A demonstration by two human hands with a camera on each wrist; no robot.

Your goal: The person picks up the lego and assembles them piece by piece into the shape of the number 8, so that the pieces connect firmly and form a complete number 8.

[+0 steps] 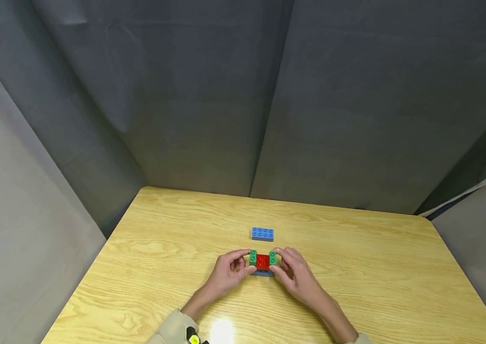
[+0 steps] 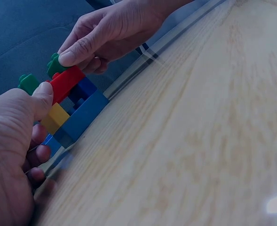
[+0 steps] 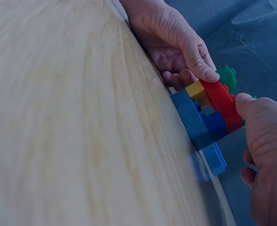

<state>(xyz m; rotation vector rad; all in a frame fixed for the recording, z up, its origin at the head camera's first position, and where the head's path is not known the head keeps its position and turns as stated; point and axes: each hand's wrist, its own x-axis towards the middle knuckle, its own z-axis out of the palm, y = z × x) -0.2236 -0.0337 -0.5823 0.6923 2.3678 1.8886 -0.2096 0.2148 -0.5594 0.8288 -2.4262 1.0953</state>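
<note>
A small stack of toy building bricks stands on the table between both hands. Its base is a blue brick (image 2: 85, 117); a yellow brick (image 2: 56, 117) and a dark blue brick (image 3: 216, 125) sit on its two ends with a gap between. Across these lies a red brick (image 1: 262, 262), studs up. One green brick (image 1: 253, 258) is at the red brick's left end, another green brick (image 1: 272, 258) at its right end. My left hand (image 1: 226, 273) pinches the left green brick between thumb and fingers. On the other side, my right hand (image 1: 298, 279) pinches the right one.
A separate blue brick (image 1: 262, 233) with several studs lies just behind the stack. The wooden table (image 1: 174, 224) reaches back to a dark grey curtain (image 1: 200, 105), and lighter grey partitions (image 1: 15, 200) flank it.
</note>
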